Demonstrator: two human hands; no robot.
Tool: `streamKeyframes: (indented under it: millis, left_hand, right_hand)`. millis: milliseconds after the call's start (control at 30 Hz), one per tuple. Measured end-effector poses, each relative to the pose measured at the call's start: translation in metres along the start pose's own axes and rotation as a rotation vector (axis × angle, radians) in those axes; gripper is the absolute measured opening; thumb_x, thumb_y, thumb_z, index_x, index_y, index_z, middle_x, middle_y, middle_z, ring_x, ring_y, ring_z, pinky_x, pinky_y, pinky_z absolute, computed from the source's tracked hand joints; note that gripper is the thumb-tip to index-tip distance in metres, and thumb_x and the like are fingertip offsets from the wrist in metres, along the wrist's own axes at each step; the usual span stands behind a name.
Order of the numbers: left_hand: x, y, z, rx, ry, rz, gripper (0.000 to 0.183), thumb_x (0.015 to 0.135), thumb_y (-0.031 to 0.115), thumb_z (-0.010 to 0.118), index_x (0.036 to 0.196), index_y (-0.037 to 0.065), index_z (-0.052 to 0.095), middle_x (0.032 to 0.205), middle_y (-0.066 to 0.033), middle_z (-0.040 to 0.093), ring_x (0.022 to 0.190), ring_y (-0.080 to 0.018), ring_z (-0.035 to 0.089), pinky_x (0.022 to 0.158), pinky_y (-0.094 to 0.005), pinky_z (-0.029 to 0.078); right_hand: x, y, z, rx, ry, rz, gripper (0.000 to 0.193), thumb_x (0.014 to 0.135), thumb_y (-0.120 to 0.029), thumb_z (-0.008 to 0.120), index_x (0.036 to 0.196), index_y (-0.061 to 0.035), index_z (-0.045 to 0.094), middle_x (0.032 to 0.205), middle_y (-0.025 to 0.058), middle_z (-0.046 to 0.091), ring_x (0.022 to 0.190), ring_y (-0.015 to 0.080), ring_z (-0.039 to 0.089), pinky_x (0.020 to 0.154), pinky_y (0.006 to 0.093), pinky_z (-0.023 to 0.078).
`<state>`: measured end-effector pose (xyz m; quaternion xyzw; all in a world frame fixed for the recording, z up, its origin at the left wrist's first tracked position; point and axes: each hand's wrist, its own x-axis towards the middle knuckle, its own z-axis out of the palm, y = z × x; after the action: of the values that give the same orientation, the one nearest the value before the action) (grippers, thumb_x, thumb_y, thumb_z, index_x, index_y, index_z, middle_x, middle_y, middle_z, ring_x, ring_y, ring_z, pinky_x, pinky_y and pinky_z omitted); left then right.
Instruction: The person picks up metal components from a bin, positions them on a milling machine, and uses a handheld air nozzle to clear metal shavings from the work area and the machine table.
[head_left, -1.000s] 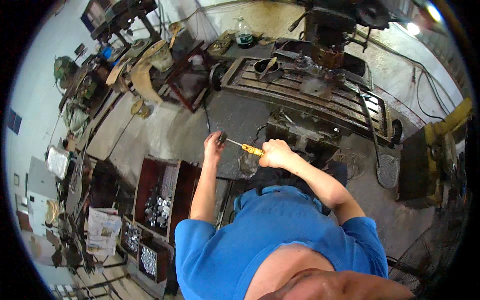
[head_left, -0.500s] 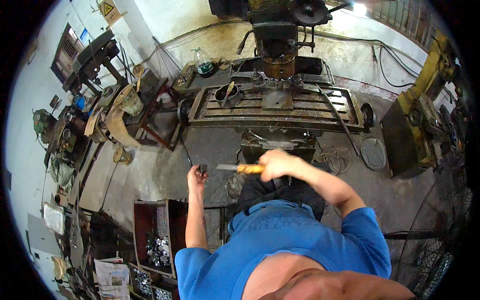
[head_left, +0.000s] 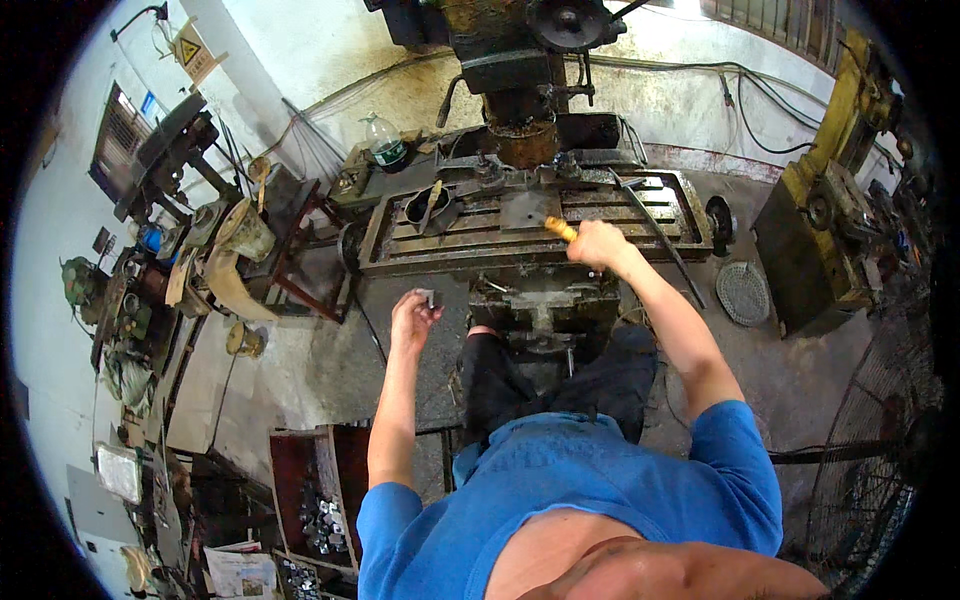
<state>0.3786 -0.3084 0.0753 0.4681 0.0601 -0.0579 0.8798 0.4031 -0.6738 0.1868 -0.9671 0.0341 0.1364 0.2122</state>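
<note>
My left hand (head_left: 408, 318) pinches a small grey metal block (head_left: 429, 298) at its fingertips, in front of the machine table's left half. My right hand (head_left: 597, 246) is wrapped round a file by its yellow handle (head_left: 561, 229), over the front edge of the slotted machine table (head_left: 400, 252). The file's blade, seen half a second ago, is hard to make out now. Just beyond the handle lies a flat square metal plate (head_left: 516, 212) on the table. Left of the plate, a dark pot (head_left: 440, 222) with a brush (head_left: 433, 200) standing in it rests on the table.
A long metal bar (head_left: 660, 240) leans across the table's right side. Behind rises the machine's column (head_left: 520, 140). A plastic bottle (head_left: 383, 142) stands at the back left. Lower left is a dark bin (head_left: 300, 470) with small metal pieces. A wire-mesh fan guard (head_left: 860, 450) is at right.
My right hand has carried the file forward from before my body to the machine table. My left hand has moved forward and slightly right with the metal block. The whole view has shifted slightly.
</note>
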Motion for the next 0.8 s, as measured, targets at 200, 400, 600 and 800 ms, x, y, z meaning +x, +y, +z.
streamKeyframes:
  millis: [200, 400, 600, 800]
  left_hand:
    - [0.063, -0.020, 0.077, 0.348, -0.035, 0.069, 0.021, 0.076, 0.006, 0.055, 0.094, -0.004, 0.051, 0.075, -0.0095, 0.055, 0.056, -0.0133, 0.053, 0.048, -0.0280, 0.046]
    - [0.144, -0.036, 0.156, 1.440, -0.056, 0.683, 0.028, 0.069, 0.021, 0.061, 0.088, 0.002, 0.056, 0.076, -0.0131, 0.061, 0.070, -0.0253, 0.060, 0.061, -0.0365, 0.048]
    - [0.177, -0.050, 0.195, 1.873, -0.142, 0.680, 0.030, 0.068, 0.034, 0.063, 0.081, 0.007, 0.059, 0.082, -0.0132, 0.062, 0.079, -0.0316, 0.059, 0.068, -0.0429, 0.047]
    - [0.180, -0.043, 0.183, 1.762, -0.270, 0.624, 0.026, 0.069, 0.027, 0.062, 0.088, 0.009, 0.061, 0.081, -0.0124, 0.062, 0.079, -0.0301, 0.059, 0.069, -0.0418, 0.046]
  right_hand:
    - [-0.069, 0.007, 0.013, -0.204, -0.100, -0.480, 0.031, 0.051, -0.026, 0.054, 0.071, -0.0045, 0.064, 0.070, 0.0212, 0.060, 0.070, 0.0357, 0.060, 0.065, 0.0400, 0.049]
    - [-0.031, 0.058, -0.026, 0.495, 0.388, -0.588, 0.023, 0.056, -0.021, 0.056, 0.070, -0.0028, 0.059, 0.051, 0.0074, 0.051, 0.045, 0.0176, 0.047, 0.047, 0.0329, 0.038]
    - [0.021, 0.105, 0.034, 0.885, 0.181, -0.346, 0.018, 0.058, -0.011, 0.055, 0.070, 0.0014, 0.061, 0.054, -0.0075, 0.041, 0.048, 0.0051, 0.035, 0.044, 0.0246, 0.029]
    - [0.031, 0.113, 0.084, 0.459, 0.342, 0.073, 0.030, 0.058, -0.019, 0.057, 0.082, -0.0023, 0.066, 0.066, 0.0200, 0.060, 0.066, 0.0332, 0.061, 0.064, 0.0359, 0.047]
